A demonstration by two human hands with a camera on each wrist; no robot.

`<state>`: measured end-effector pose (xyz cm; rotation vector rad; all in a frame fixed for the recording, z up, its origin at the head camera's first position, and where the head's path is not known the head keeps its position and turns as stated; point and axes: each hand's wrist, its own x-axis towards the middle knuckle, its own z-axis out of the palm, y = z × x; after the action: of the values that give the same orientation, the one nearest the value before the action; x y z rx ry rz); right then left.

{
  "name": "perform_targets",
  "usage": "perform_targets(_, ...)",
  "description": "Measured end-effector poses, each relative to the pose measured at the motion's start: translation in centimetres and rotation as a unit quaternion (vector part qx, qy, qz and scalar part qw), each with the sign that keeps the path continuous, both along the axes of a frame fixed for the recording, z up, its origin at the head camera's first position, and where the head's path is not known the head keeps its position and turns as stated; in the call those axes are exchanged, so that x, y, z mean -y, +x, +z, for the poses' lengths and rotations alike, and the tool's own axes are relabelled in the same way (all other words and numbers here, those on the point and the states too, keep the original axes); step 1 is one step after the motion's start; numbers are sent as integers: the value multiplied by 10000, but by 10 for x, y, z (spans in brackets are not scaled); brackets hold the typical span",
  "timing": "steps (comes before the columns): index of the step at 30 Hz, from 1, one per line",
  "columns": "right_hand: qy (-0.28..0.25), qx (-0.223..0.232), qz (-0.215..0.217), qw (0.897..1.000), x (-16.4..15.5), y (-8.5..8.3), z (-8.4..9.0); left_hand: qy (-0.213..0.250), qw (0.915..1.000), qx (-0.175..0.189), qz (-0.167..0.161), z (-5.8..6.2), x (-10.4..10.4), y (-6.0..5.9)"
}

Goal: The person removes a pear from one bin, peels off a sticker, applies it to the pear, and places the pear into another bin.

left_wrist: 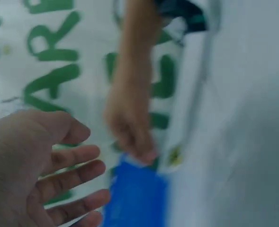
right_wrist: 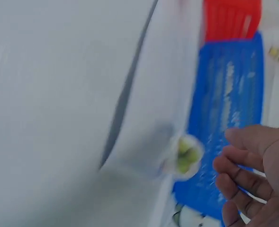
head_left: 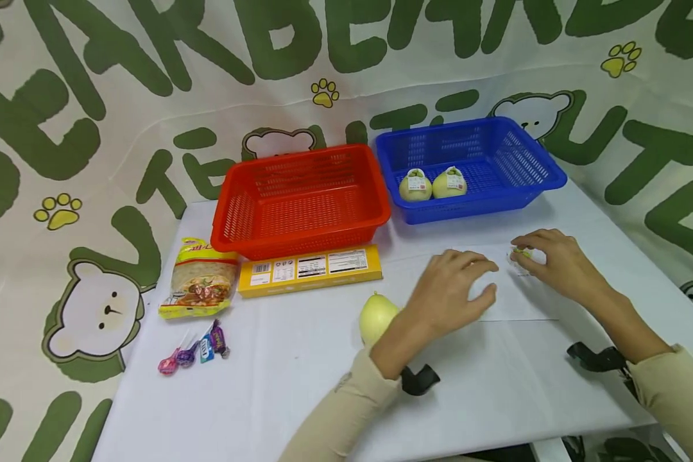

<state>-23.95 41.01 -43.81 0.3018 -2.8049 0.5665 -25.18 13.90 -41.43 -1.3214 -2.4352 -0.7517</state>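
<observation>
My right hand (head_left: 560,266) is over a small round label (right_wrist: 189,156) with a green picture, at a white sheet (head_left: 508,301). In the right wrist view its loosely bent fingers (right_wrist: 243,175) appear apart from the label. Between thumb and palm, my left hand (head_left: 450,289) holds nothing; its fingers (left_wrist: 77,175) are spread in the left wrist view. A yellow-green pear (head_left: 376,317) stands partly hidden behind my left forearm. Two similar pears (head_left: 416,186) with white labels sit in the blue basket (head_left: 479,208).
The red basket (head_left: 300,240) stands left of the blue one. Before it lie a yellow box (head_left: 310,273) and a yellow bag of dry food (head_left: 202,279). Several wrapped sweets (head_left: 193,350) lie at the left. A printed cloth (head_left: 208,77) hangs behind the table.
</observation>
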Motion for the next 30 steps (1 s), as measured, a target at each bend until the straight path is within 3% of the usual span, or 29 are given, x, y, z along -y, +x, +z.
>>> perform_targets(4, 188, 299, -315, 9989, -22, -12, -14, -1119, 9932, 306, 110, -30, -47, -1)
perform_targets(10, 306, 470, -251, 9981, -35, -19, -28, -2206, 9724, 554, 528, -65, -71, -8)
perform_targets(15, 161, 6, -31, 9999, -41, -7, -16, -2368, 9685, 493, 598, -75, -81, -10)
perform_targets(19, -103, 49, -208, 9997, -32, 5, 5, -2261, 9706, 575, 590, -76, -79, -11)
perform_targets(21, -320, 171, -248, 9990, -24, 11, 16, -2026, 9749, 815, 430, -75, -77, -12)
perform_targets(23, -610, 215, -209, 9977, -12, 17, 25, -1386, 9775, 1587, -76, -68, -71, -13)
perform_targets(24, -744, 243, -152, 9968, -5, 19, 30, -930, 9731, 2066, -428, -61, -66, -15)
perform_targets(26, -966, 378, -16, 9946, 12, 24, 38, 9, 9459, 3166, -710, -42, -49, -16)
perform_targets(28, -1187, 481, 111, 9917, 31, 27, 44, 864, 9130, 3913, -765, -21, -28, -16)
perform_targets(29, -1305, 531, 227, 9898, 39, 28, 46, 1147, 9042, 4063, -640, -11, -16, -15)
perform_targets(30, -1405, 581, 345, 9878, 48, 29, 47, 1361, 9026, 4059, -465, -5, -5, -14)
